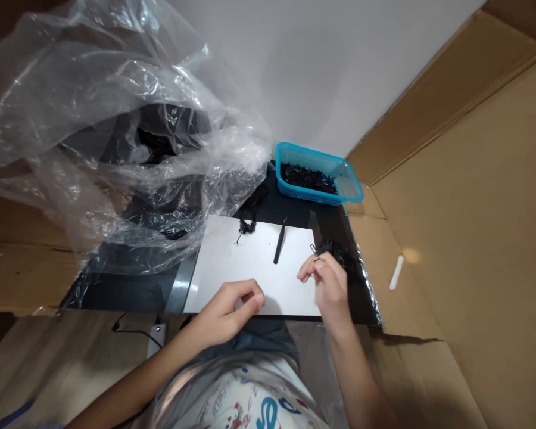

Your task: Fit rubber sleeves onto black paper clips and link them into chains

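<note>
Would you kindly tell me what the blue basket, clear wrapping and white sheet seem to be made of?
The blue basket looks like moulded plastic, slightly glossy, given its translucent, perforated wall. The clear wrapping seems thin, shiny plastic film: see-through, crinkled, full of highlights. The white sheet looks flat and matte, perhaps paper or board; I cannot tell which.
</note>
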A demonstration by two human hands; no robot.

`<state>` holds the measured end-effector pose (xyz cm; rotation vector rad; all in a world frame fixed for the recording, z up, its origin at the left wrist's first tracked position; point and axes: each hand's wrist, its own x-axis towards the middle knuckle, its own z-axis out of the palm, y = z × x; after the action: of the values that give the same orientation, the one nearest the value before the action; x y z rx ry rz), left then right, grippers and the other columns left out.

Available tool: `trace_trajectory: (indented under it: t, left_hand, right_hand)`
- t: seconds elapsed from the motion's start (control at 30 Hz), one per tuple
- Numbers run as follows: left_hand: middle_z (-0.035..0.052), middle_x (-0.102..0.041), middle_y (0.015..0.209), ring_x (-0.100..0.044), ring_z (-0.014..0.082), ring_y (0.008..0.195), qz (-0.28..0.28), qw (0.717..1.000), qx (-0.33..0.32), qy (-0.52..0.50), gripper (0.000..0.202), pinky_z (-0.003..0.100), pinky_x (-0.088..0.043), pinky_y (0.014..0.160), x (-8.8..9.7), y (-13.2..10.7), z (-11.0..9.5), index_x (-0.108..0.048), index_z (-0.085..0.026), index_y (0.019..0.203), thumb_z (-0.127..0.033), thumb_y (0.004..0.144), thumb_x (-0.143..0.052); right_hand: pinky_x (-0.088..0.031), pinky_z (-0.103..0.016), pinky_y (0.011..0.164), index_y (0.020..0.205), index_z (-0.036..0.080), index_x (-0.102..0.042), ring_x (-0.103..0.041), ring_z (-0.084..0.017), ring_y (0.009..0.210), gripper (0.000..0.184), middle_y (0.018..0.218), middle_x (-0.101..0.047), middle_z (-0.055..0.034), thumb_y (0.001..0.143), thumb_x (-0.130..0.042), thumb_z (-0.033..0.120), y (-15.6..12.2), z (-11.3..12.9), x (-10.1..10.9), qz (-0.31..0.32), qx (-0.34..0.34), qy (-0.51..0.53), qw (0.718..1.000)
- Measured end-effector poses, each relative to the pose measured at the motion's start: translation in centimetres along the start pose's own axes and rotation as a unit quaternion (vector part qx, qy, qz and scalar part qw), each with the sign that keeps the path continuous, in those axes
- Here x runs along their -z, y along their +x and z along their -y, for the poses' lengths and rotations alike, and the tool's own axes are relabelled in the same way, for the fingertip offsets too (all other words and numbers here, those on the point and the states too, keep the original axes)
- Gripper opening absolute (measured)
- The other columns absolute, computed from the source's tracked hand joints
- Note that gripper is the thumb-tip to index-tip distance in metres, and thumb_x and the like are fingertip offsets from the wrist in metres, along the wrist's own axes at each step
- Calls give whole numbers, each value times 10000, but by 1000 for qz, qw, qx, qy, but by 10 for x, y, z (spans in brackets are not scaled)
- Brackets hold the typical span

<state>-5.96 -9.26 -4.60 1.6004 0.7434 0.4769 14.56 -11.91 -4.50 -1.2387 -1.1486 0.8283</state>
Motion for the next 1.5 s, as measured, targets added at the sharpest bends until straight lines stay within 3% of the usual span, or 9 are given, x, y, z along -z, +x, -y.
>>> trace_trajectory:
  t: [0.2, 0.37, 0.6, 0.77, 0.97, 1.03, 1.2, 1.33, 1.5]
  left_hand:
    - [40, -618, 803, -574, 187, 784, -55, 994, -52, -80, 314, 298, -400, 742, -12, 19, -14, -540, -139, 1099, -382, 930, -436]
    - [2, -589, 699, -575, 178, 724, -43, 961, -22, -273, 294, 304, -409, 760, -23, 27, -7, -560, -168, 1101, -376, 898, -511]
    - [-4, -565, 662, -536, 157, 646, -40, 919, 35, -390, 330, 291, -379, 704, -30, 30, 2, -648, -177, 1043, -410, 810, -627]
    - [-17, -519, 647, -460, 110, 622, -73, 901, 33, -426, 237, 234, -322, 626, -28, 32, 0, -615, -156, 739, -357, 707, -736]
    - [-27, -534, 634, -453, 97, 619, -125, 921, 16, -369, 153, 211, -321, 620, -21, 30, 4, -603, -158, 703, -262, 712, -715]
    - [-25, -556, 636, -474, 105, 627, -119, 933, 15, -339, 113, 216, -335, 627, -19, 28, 6, -620, -165, 726, -252, 727, -692]
    - [24, -634, 725, -544, 155, 713, -108, 976, -2, -188, 146, 261, -382, 686, -11, 23, 0, -679, -157, 812, -285, 806, -610]
    - [13, -608, 733, -540, 151, 711, -173, 965, -18, -198, 154, 254, -398, 680, -12, 22, -1, -641, -165, 816, -317, 814, -617]
    - [24, -602, 787, -549, 161, 756, -184, 971, -37, -150, 171, 267, -419, 725, -20, 24, 5, -597, -167, 865, -327, 871, -539]
  right_hand:
    - [-438, -270, 576, 700, 193, -527, -550, -145, 592, 253, 641, -587, -4, 913, -439, 298, -11, 1, -8, 207, -73, 24, 975]
    - [-438, -286, 576, 710, 206, -537, -546, -158, 581, 260, 633, -606, -11, 910, -459, 352, -18, -4, -9, 222, -75, 66, 970]
    - [-430, -303, 581, 688, 213, -554, -534, -169, 574, 255, 614, -630, -15, 893, -475, 342, -21, -7, -10, 246, -86, 107, 960]
    - [-398, -300, 578, 658, 212, -549, -504, -162, 541, 238, 561, -587, -2, 869, -470, 288, -20, -2, -10, 188, -56, 173, 965]
    - [-399, -291, 622, 609, 207, -578, -538, -169, 693, 215, 677, -567, -27, 797, -476, 228, -20, 2, -21, -57, -8, 126, 990]
    - [-409, -284, 629, 610, 203, -589, -541, -153, 689, 217, 740, -571, -27, 791, -474, 234, -20, 2, -27, -93, -32, 147, 984]
    - [-430, -266, 574, 628, 196, -574, -542, -118, 535, 194, 674, -597, 5, 798, -504, 260, -18, -1, -36, 10, -108, 271, 957]
    - [-431, -247, 570, 640, 186, -587, -569, -127, 566, 195, 646, -623, 0, 811, -529, 260, -18, -4, -39, 65, -148, 290, 943]
    - [-407, -233, 555, 614, 179, -567, -543, -117, 549, 186, 614, -601, 9, 787, -537, 240, -16, -4, -41, 72, -203, 316, 924]
